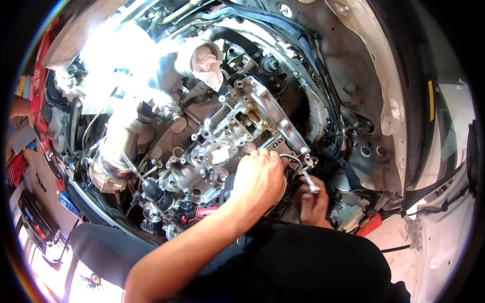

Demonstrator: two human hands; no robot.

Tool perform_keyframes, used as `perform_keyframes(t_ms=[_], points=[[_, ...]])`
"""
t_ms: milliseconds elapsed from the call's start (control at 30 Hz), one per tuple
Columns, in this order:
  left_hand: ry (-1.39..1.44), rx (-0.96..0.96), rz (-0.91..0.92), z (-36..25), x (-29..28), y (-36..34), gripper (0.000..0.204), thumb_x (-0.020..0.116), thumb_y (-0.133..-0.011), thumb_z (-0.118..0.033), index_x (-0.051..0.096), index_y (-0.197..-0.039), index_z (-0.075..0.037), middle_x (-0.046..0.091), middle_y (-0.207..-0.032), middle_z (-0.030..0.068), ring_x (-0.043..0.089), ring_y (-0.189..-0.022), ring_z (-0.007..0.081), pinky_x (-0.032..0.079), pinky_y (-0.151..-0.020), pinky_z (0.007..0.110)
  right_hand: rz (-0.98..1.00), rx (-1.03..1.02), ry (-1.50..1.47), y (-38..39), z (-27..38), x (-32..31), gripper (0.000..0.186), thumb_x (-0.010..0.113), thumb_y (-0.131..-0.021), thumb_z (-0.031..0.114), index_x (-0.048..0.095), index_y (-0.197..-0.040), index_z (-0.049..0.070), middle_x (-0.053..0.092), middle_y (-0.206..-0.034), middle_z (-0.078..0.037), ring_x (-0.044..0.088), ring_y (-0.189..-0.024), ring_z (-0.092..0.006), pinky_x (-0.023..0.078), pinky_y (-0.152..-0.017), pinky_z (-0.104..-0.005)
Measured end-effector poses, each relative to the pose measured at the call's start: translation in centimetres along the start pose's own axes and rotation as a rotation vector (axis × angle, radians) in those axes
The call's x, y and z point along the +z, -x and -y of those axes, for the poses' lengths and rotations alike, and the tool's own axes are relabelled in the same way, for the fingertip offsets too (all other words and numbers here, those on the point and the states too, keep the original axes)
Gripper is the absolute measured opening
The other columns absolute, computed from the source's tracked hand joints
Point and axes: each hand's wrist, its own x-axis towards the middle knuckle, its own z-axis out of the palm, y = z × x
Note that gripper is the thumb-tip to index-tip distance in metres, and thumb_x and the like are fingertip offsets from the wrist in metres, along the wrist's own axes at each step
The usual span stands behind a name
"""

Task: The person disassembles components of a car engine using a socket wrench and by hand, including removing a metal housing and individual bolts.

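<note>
My left hand [258,178] reaches across the near side of an exposed metal engine [199,161], its fingers curled down at the edge. Beside those fingertips is a thin bent metal pipe [292,158]; what the fingers hold, if anything, is hidden. To the right and lower, my right hand [315,206] is closed around a chrome socket tool [309,183]. The tool's upper end meets the engine's right corner, close to the pipe. Its lower part lies against my fingers. A long silver cover [278,118] runs along the engine's right side, above both hands.
A red-and-black tool [202,213] lies on the engine near my left forearm. Crumpled white paper [207,64] fills a wide pipe opening at the back. Hoses and wiring [316,65] line the right side. Bright light washes out the upper left. Another person's arm [20,107] shows at far left.
</note>
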Motion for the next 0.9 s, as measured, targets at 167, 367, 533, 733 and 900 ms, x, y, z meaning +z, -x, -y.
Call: perform_keyframes(t_ms=[167, 367, 533, 733, 900], points=[[0.161, -0.105, 0.03, -1.3, 0.1, 1.8, 0.016, 0.056, -0.086, -0.01, 0.059, -0.093, 0.004, 0.066, -0.087, 0.0203, 0.068, -0.079, 0.0336, 0.054, -0.071, 0.042, 0.206, 0.07, 0.033, -3.2, 3.4, -3.7, 0.04, 0.053, -0.101, 0.031, 0.049, -0.122, -0.002, 0.054, -0.067, -0.005, 0.052, -0.055, -0.0159, 0.043, -0.055, -0.028], [0.227, -0.141, -0.019, -2.2, 1.2, 2.6, 0.015, 0.052, -0.085, -0.006, 0.058, -0.093, 0.005, 0.066, -0.084, 0.0226, 0.068, -0.077, 0.0358, 0.054, -0.069, 0.043, 0.818, -0.321, 0.577, -13.7, 7.3, -4.4, 0.033, 0.058, -0.095, 0.028, 0.054, -0.117, 0.004, 0.064, -0.075, -0.02, 0.062, -0.07, -0.0417, 0.046, -0.063, -0.0482], [0.38, -0.225, -0.002, -2.7, 2.0, 2.6, 0.017, 0.054, -0.087, -0.011, 0.056, -0.093, 0.005, 0.067, -0.083, 0.025, 0.067, -0.079, 0.0399, 0.053, -0.072, 0.046, 1.058, -0.418, 0.854, -16.0, 8.3, -2.6, 0.031, 0.058, -0.093, 0.031, 0.056, -0.11, 0.005, 0.063, -0.066, -0.018, 0.063, -0.067, -0.0405, 0.045, -0.061, -0.0489], [0.468, -0.291, -0.039, -2.8, 2.3, 2.8, 0.012, 0.051, -0.087, -0.005, 0.056, -0.091, 0.005, 0.066, -0.084, 0.0271, 0.067, -0.078, 0.0402, 0.053, -0.072, 0.047, 1.095, -0.464, 0.953, -16.8, 8.6, -1.8, 0.028, 0.06, -0.092, 0.031, 0.055, -0.103, 0.006, 0.064, -0.066, -0.017, 0.063, -0.063, -0.0386, 0.046, -0.056, -0.0471], [0.493, -0.311, -0.057, -3.0, 2.4, 2.9, 0.012, 0.051, -0.085, -0.003, 0.056, -0.092, 0.005, 0.067, -0.082, 0.0263, 0.068, -0.077, 0.04, 0.054, -0.07, 0.046, 1.087, -0.489, 0.936, -16.5, 8.3, -2.1, 0.03, 0.06, -0.092, 0.032, 0.054, -0.102, 0.005, 0.064, -0.067, -0.016, 0.063, -0.064, -0.0382, 0.046, -0.055, -0.0472]])
